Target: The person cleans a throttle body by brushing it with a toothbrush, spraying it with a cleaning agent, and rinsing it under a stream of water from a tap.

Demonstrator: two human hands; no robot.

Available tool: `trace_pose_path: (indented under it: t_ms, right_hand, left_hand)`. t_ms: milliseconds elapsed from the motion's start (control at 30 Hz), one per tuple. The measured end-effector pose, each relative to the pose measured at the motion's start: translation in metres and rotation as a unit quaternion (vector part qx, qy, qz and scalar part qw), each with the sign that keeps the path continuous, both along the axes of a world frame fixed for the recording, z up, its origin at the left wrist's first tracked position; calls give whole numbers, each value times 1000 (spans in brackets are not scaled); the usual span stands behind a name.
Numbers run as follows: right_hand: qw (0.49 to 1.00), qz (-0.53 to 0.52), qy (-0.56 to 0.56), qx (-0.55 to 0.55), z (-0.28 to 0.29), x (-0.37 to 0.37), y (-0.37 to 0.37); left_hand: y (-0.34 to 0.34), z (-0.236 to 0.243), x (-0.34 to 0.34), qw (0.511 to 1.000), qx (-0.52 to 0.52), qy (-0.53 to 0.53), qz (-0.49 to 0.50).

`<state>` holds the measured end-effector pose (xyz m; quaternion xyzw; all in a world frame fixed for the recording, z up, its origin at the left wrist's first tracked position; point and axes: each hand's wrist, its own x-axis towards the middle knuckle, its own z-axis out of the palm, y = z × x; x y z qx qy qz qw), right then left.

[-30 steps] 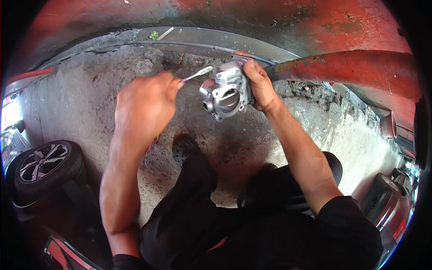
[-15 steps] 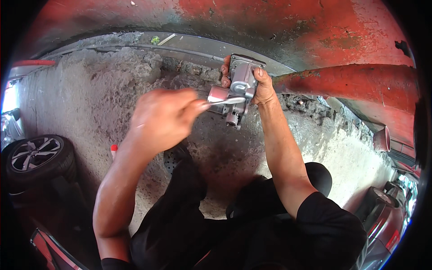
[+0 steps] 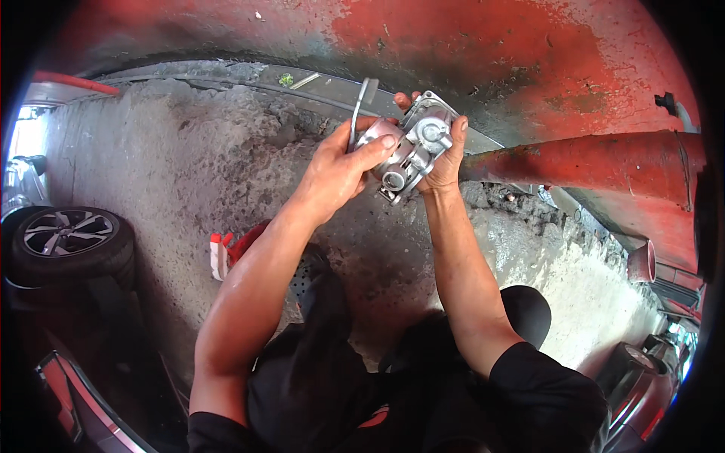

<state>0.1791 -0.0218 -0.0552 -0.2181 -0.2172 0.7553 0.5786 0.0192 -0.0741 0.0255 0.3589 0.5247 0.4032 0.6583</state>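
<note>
A silver metal throttle body, with a flat flange and a round housing, is raised in front of me over the ground. Around its flange side wraps my right hand, closed, thumb on the near face and fingertips at the far edge. My left hand is closed on the motor-like cylinder, with its thumb pressed on top. A slim pale toothbrush also sits in the left hand, standing up between the fingers with its head at the top.
A rough concrete floor lies below. A red wall and a thick red pipe run beyond my hands. A red-and-white bottle stands by my left forearm. A wheel lies at the left.
My left hand has moved right and up, from brushing to gripping the throttle body. The toothbrush now points upward. The throttle body has turned and tilted.
</note>
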Motion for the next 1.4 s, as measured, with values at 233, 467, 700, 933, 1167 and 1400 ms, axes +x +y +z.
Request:
trace_pose_path:
  t_ms: [233, 467, 700, 933, 1167, 1400]
  right_hand:
    - [971, 72, 144, -177, -13, -17, -44]
    - [953, -26, 210, -219, -26, -1, -43]
    - [967, -65, 179, -170, -66, 26, -27]
    - [970, -51, 210, -108, -56, 7, -24]
    - [988, -57, 110, -96, -44, 6, -31]
    - [976, -87, 152, -130, -42, 10, -24]
  left_hand:
    - [-6, -40, 24, 982, -56, -133, 123]
    - [-2, -19, 22, 902, 63, 413, -112]
    - [-35, 3, 34, 844, 74, 523, -92]
    - [-37, -11, 37, 759, 187, 604, -155]
    - [-29, -7, 33, 786, 163, 573, -165]
    - [-49, -13, 34, 827, 163, 519, -143]
